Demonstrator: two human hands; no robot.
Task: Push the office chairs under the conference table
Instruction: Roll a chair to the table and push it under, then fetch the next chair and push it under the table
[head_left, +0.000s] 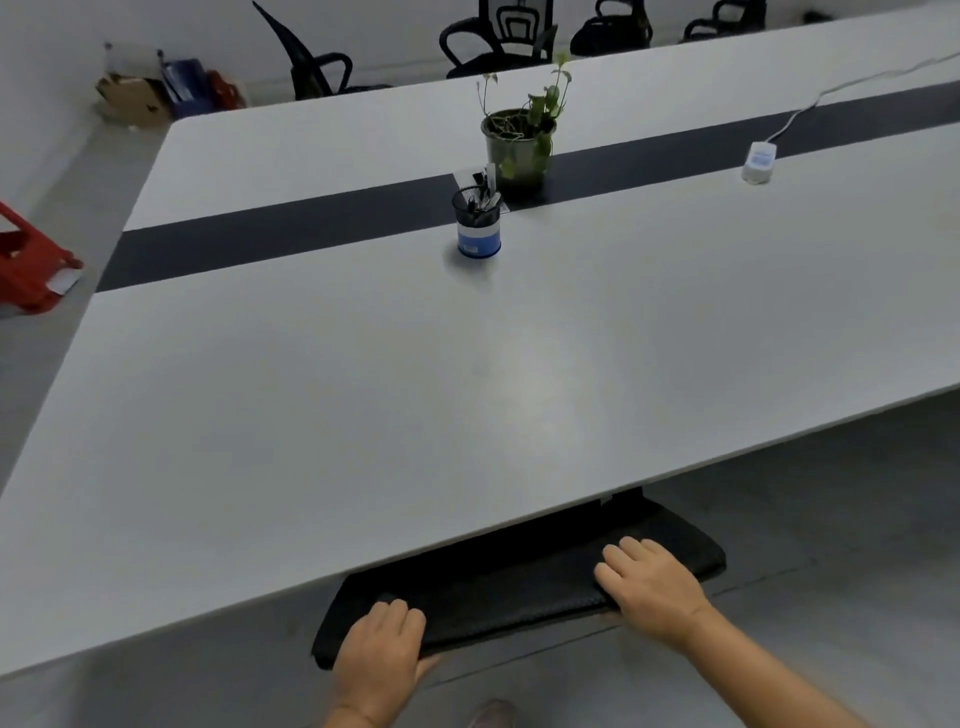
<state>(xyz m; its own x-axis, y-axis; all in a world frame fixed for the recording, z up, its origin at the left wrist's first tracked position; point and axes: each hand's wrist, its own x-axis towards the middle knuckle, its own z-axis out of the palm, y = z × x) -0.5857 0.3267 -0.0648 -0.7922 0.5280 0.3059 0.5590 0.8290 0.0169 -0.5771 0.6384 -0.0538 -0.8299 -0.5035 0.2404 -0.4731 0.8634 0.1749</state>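
From my head view, I am gripping the top edge of the chair backrest (519, 592) with both hands: my left hand (382, 652) is curling over its left end, thumb tucked beneath, and my right hand (649, 587) is lying over its right end with fingers draped across the top. I am holding it wide apart like this, I judge, so the chair rolls straight rather than swivelling. The backrest is sitting just at the near edge of the conference table (311, 441), its front part already hidden under the top; the seat is not showing.

On the table, well beyond my reach, a pen holder (478, 223) is standing just in front of a potted plant (519, 140), and a white adapter (758, 162) is lying to the right. Other chairs (498, 41) are waiting on the far side. Nothing visible is blocking my push; what lies beneath the table I cannot tell.
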